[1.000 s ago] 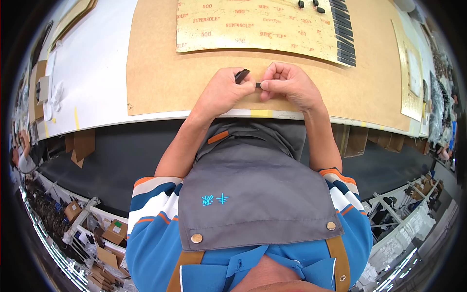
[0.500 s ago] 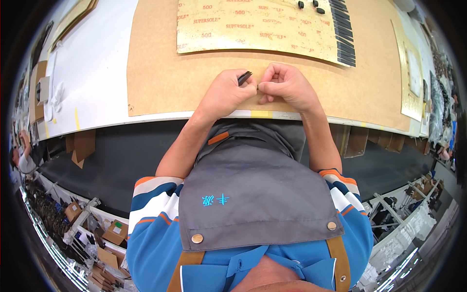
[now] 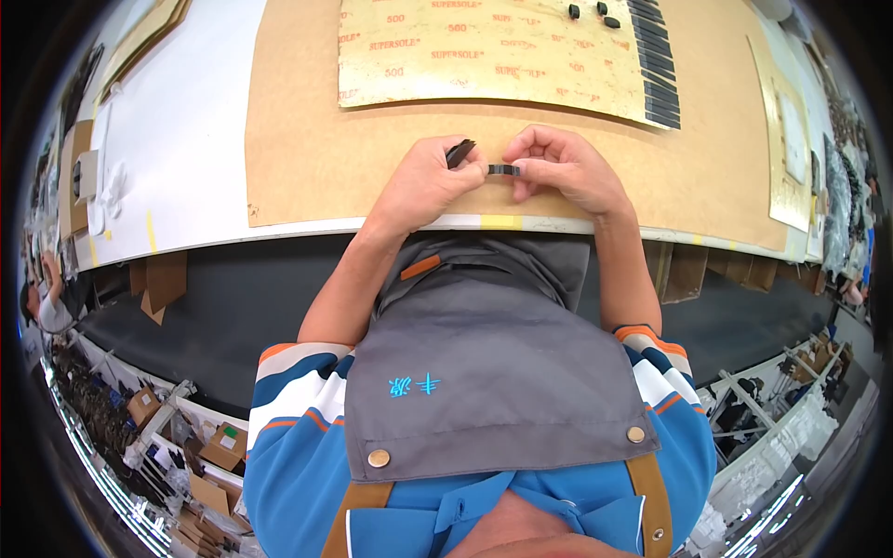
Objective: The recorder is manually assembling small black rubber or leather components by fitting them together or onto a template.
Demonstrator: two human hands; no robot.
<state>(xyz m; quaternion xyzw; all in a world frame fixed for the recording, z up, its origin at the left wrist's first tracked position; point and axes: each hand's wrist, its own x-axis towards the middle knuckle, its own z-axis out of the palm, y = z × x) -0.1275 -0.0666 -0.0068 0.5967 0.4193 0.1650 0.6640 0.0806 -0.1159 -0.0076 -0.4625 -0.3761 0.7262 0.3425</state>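
While hands hold blk strip, lower-L cardbd box contents unclear.

We have a white table before us, its front edge marked with yellow tape. A broad brown sheet covers its middle, and on that we see a gold board carrying small black rolls and a row of black strips. To our left sit a cardboard box and clear plastic.
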